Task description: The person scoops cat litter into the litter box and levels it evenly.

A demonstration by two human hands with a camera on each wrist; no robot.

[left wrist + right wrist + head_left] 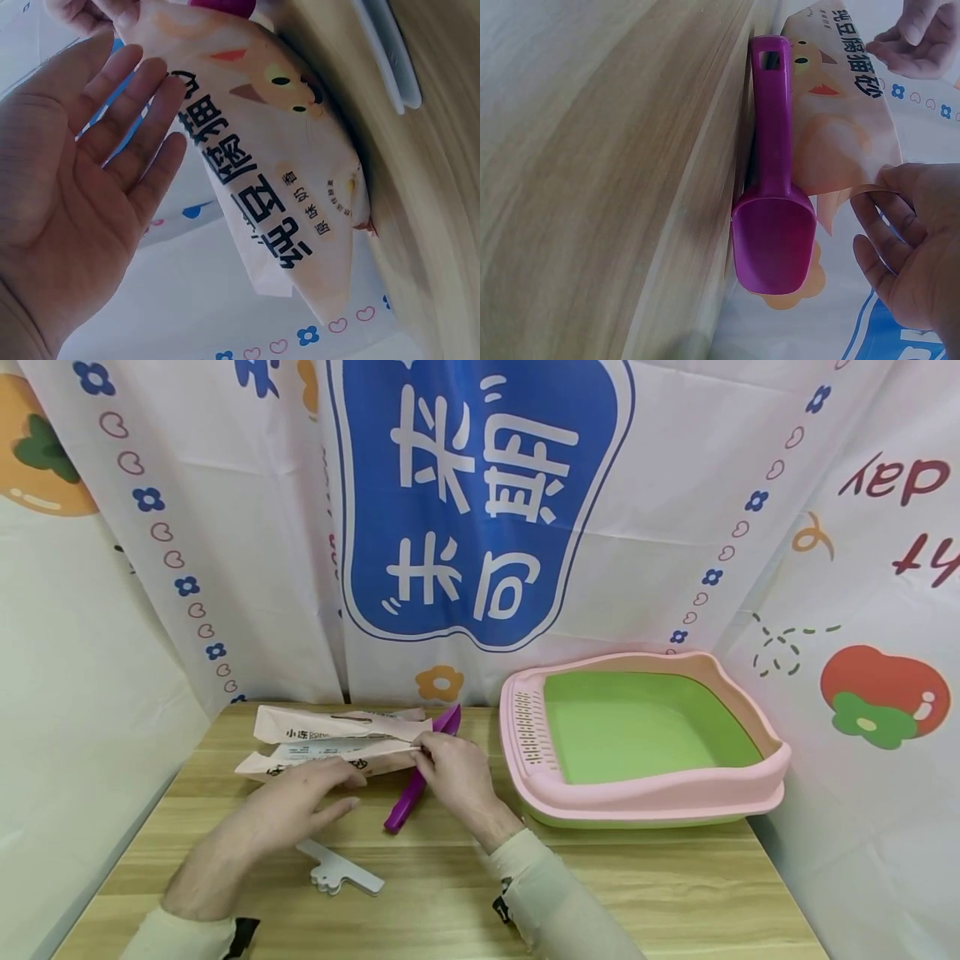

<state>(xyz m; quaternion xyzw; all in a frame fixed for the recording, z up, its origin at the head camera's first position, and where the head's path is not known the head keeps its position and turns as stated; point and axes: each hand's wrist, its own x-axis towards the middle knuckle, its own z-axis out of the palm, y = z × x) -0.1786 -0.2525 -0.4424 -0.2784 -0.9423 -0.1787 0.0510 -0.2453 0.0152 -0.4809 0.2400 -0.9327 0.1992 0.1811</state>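
See the bag point(345, 727) left of the tray point(645, 789), pinched at its tray-side edge by the right hand point(453, 768), with the left hand point(303, 793) loosely outstretched, gripping nothing. Expect soft, floppy, perhaps slippery sides; best held at both ends.

A purple scoop point(774, 161) is lying on the wooden surface point(675, 893), just below the right fingers point(901, 219). A green tray with a pink rim point(645, 793) is sitting to their right. On the near side of the left fingers point(124, 111), a pale piece, probably a clip point(342, 870), is resting. Beyond both, printed white cloth point(660, 527) is hanging.
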